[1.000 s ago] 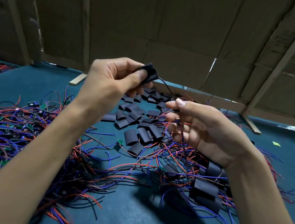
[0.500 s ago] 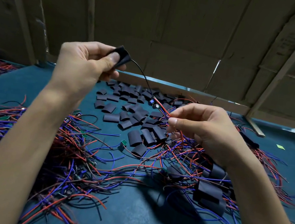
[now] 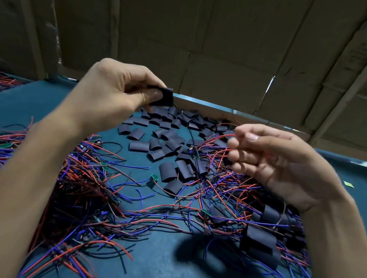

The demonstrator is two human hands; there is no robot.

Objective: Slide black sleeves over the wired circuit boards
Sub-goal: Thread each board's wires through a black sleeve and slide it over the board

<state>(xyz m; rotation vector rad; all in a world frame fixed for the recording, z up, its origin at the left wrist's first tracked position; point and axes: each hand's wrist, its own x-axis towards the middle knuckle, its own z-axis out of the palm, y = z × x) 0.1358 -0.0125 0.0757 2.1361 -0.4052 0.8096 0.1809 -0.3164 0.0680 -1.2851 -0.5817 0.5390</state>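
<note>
**Sleeve high in left grip, wires trailing right**

Left hand (image 3: 113, 91) pinches one black sleeve (image 3: 163, 97) above the counter (image 3: 158, 276), long axis roughly level. Its black wire (image 3: 191, 135) runs down-right toward the right hand (image 3: 276, 161) — fingers curled on red wires (image 3: 221, 136) (blurred). Loose sleeves (image 3: 165, 141): dozens, uncountable.

Dim overall; light falls from above; dark hand shadows lie on the teal felt-covered bench (image 3: 158, 276); wide-angle bending at edges; slight motion blur.
</note>
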